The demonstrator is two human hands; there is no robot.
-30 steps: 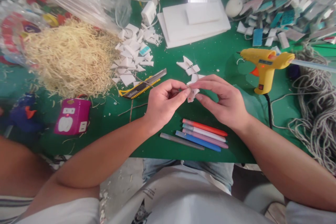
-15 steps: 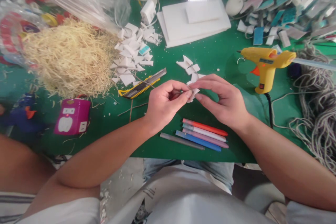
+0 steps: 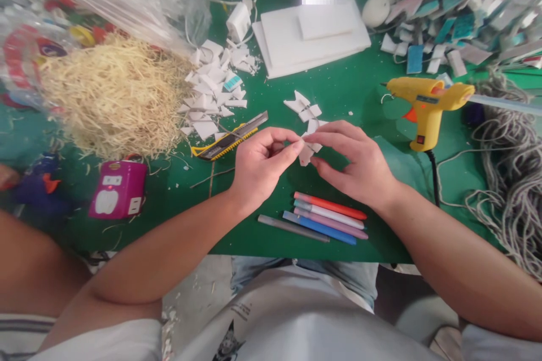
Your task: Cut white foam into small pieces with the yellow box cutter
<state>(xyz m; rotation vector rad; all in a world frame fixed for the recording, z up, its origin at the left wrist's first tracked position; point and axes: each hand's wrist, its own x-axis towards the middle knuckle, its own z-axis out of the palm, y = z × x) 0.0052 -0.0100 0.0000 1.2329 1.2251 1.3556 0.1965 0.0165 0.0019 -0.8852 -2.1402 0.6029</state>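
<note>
Thumb and forefinger of my left hand (image 3: 266,161) pinch a small white piece (image 3: 306,154) over the green table. My right hand (image 3: 355,159) has its fingertips on the same piece from the right, the thumb slightly lower. More white pieces, joined by a grey string (image 3: 309,108), lie just behind the fingers. Several coloured pens (image 3: 330,211) lie in front of my hands. A yellow and black utility knife (image 3: 231,136) rests beyond my left hand, and a yellow glue gun (image 3: 429,104) stands to the right of my right hand.
Wood shavings (image 3: 114,93) and a pile of white scraps (image 3: 212,90) are at left, near a magenta socket box (image 3: 118,189). White sheets (image 3: 313,39) lie at the back. Grey string (image 3: 503,192) and foam pieces (image 3: 461,22) fill the right side. Another person's arm (image 3: 38,259) shows at lower left.
The small white piece has turned between my fingers and shows more of its face. My left fingertips have shifted slightly, and my right thumb has moved a little left and down.
</note>
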